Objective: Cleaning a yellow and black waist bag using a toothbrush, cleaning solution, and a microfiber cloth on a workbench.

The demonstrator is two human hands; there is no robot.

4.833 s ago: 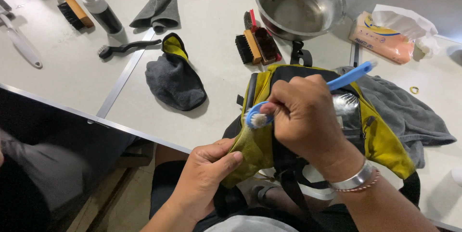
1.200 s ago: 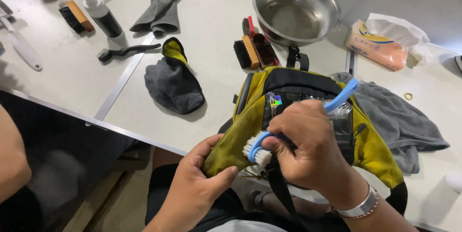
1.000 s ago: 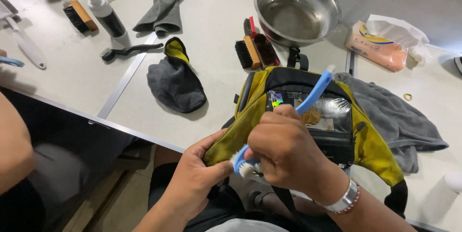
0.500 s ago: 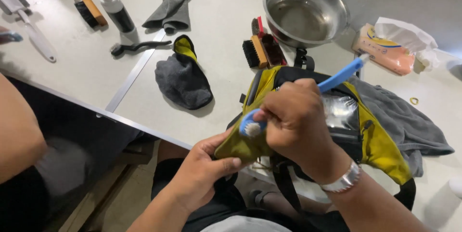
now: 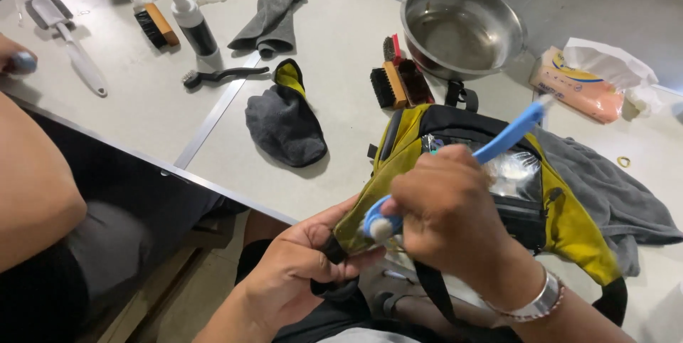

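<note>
Clenched around the handle of a blue plastic brush with white bristles (image 5: pixel 491 152), the right hand (image 5: pixel 452 222) presses the bristle head against the near corner of a yellow and black fabric waist bag (image 5: pixel 569 225) at lower centre of the frame. Left hand (image 5: pixel 299 268) pinches that same corner from below, fingers closed on the fabric. Bag lies partly on a grey cloth (image 5: pixel 619 193) at the table's edge. Above it sit a round steel bowl (image 5: pixel 462 26) and small wooden brushes (image 5: pixel 395 83); a dark grey sock with yellow cuff (image 5: pixel 284 122) lies left of centre.
</note>
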